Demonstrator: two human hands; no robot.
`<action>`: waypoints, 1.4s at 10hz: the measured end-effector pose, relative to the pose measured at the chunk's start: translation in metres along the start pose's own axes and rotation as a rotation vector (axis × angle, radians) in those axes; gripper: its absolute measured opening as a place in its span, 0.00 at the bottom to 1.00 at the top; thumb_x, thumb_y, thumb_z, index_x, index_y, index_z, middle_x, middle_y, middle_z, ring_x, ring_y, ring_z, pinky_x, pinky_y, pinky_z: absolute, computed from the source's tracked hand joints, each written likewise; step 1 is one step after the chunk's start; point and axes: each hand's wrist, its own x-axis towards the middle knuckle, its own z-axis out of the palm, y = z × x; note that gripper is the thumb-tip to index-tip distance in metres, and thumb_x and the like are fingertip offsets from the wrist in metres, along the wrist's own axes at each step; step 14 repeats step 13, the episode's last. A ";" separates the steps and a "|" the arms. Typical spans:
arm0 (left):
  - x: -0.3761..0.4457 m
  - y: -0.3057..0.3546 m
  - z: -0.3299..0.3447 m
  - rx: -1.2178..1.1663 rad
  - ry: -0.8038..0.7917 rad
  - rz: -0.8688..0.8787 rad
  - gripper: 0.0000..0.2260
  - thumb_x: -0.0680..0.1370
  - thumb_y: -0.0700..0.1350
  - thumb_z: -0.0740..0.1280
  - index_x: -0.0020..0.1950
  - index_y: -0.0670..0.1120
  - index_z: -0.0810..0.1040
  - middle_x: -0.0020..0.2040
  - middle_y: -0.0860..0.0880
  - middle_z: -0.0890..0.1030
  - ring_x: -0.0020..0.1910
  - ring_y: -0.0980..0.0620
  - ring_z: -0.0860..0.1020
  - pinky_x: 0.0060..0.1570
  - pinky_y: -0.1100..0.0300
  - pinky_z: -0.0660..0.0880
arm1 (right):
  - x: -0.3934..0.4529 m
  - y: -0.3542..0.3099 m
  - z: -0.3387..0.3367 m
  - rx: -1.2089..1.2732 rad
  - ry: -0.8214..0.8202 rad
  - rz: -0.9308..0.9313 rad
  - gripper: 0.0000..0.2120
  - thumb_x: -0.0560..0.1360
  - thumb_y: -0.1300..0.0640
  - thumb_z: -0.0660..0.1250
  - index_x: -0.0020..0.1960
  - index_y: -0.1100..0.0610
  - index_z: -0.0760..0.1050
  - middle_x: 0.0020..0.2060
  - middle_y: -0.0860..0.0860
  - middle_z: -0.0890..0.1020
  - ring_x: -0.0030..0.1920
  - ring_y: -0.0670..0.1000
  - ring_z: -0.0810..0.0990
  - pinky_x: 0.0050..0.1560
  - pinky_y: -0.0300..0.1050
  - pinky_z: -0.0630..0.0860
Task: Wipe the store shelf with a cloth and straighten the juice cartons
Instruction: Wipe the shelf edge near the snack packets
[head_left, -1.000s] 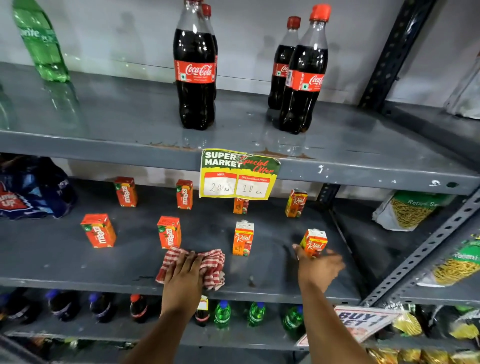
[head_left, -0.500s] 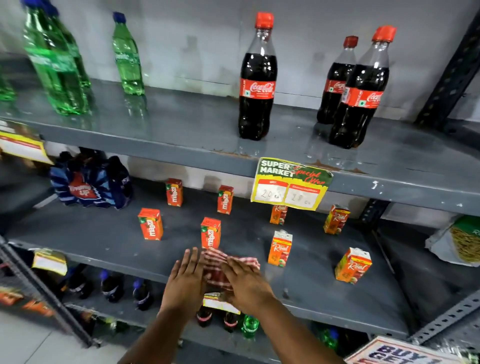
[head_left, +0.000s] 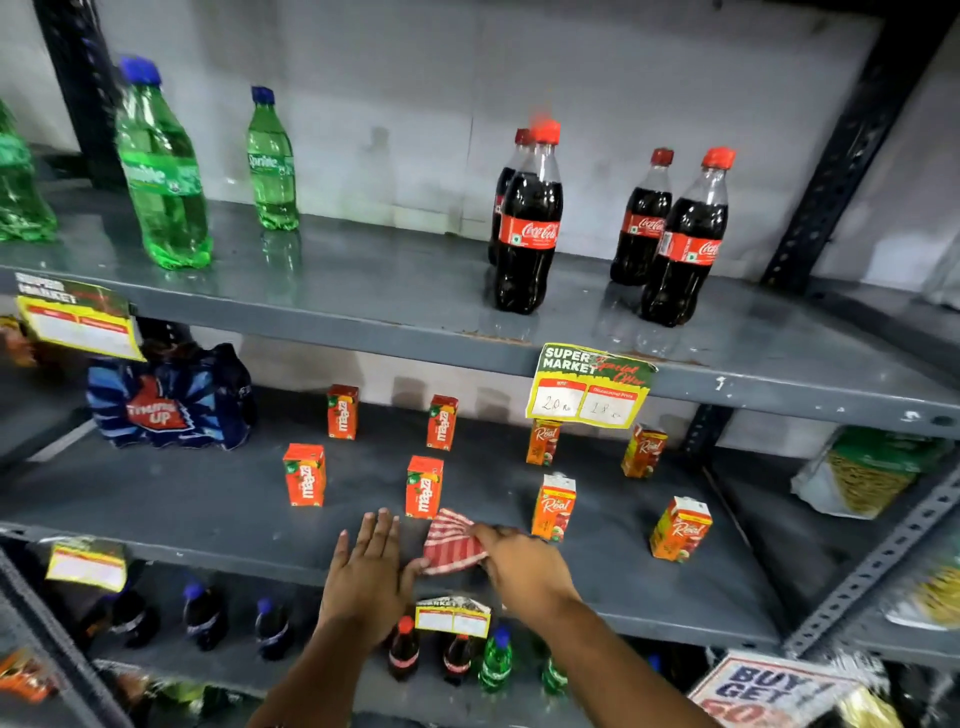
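On the grey shelf (head_left: 156, 499), eight juice cartons (head_left: 424, 487) are stood apart in two rows. Near its front edge, the left hand (head_left: 371, 574) is laid flat, fingers spread, while the striped cloth (head_left: 451, 540) is pinched by the right hand (head_left: 519, 564).

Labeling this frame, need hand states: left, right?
Left hand: open, flat on the shelf, holding nothing.
Right hand: closed on the red checked cloth.
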 end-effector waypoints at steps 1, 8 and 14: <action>-0.005 -0.011 -0.038 0.037 0.090 0.036 0.45 0.67 0.68 0.24 0.75 0.44 0.49 0.76 0.47 0.49 0.73 0.51 0.41 0.70 0.49 0.41 | -0.014 -0.016 -0.028 -0.036 0.165 0.034 0.25 0.80 0.61 0.63 0.75 0.50 0.66 0.64 0.54 0.82 0.62 0.60 0.82 0.55 0.54 0.81; 0.007 0.096 -0.302 0.109 0.735 0.478 0.29 0.79 0.59 0.46 0.74 0.42 0.55 0.75 0.44 0.58 0.74 0.48 0.50 0.71 0.49 0.50 | -0.129 0.144 -0.281 -0.145 0.812 0.459 0.16 0.78 0.60 0.68 0.65 0.56 0.74 0.55 0.58 0.83 0.56 0.63 0.81 0.56 0.57 0.76; 0.054 0.109 -0.279 0.084 0.231 0.063 0.34 0.76 0.65 0.40 0.75 0.44 0.49 0.76 0.47 0.51 0.74 0.48 0.42 0.72 0.45 0.45 | -0.115 0.196 -0.258 0.091 0.426 0.402 0.21 0.84 0.47 0.55 0.73 0.55 0.66 0.75 0.58 0.71 0.79 0.58 0.64 0.78 0.58 0.60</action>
